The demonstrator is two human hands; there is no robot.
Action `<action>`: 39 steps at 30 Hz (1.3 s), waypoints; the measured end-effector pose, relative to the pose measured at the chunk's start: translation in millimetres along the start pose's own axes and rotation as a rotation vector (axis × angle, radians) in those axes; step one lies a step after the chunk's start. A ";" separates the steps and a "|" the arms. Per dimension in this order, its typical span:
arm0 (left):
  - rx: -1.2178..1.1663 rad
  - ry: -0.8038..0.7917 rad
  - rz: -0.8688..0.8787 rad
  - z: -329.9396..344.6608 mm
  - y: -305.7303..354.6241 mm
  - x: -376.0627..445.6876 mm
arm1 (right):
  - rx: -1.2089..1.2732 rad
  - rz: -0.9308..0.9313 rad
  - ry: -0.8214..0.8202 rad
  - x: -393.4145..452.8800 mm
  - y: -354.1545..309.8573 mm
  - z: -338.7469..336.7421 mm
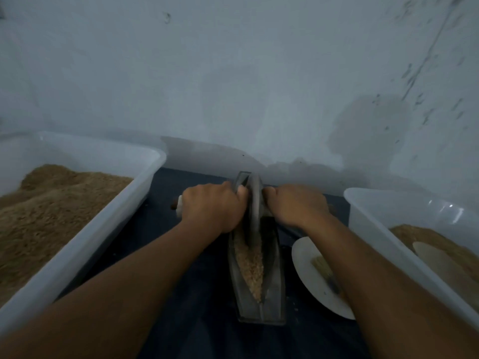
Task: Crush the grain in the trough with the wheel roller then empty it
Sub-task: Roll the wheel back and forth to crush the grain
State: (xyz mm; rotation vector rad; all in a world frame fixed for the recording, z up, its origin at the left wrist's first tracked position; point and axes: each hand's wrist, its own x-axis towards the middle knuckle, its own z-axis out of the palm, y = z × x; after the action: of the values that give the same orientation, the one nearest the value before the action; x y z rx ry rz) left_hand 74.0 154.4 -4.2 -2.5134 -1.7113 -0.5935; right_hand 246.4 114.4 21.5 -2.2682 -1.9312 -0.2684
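now the left hand [212, 207] and right hand [295, 204] each clasp an axle handle either side of the wheel roller [255, 203], which stands at the far end of the trough [272, 281]; its long axis, with the grain [250, 265], runs back toward the person.

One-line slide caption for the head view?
Both hands, left and right, grip the wheel roller handles, crushing grain in the metal trough.
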 end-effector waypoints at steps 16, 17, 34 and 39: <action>0.007 0.065 0.028 3.1 3.3 20.8 | 0.074 0.090 0.023 25.4 4.9 10.6; 0.015 0.072 0.041 3.2 4.0 18.6 | 0.089 0.097 0.021 22.3 4.9 10.5; 0.158 0.093 0.081 -10.5 6.1 -29.3 | 0.073 -0.014 0.114 -46.3 -0.8 10.4; 0.117 0.109 0.102 -15.7 6.1 -41.8 | 0.055 -0.051 0.188 -57.9 -1.4 10.2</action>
State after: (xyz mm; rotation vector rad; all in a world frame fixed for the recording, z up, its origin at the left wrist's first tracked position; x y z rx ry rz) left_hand 61.8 111.0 -2.6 -2.4233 -1.5245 -0.5926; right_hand 236.4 61.4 -1.9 -2.0796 -1.8781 -0.4139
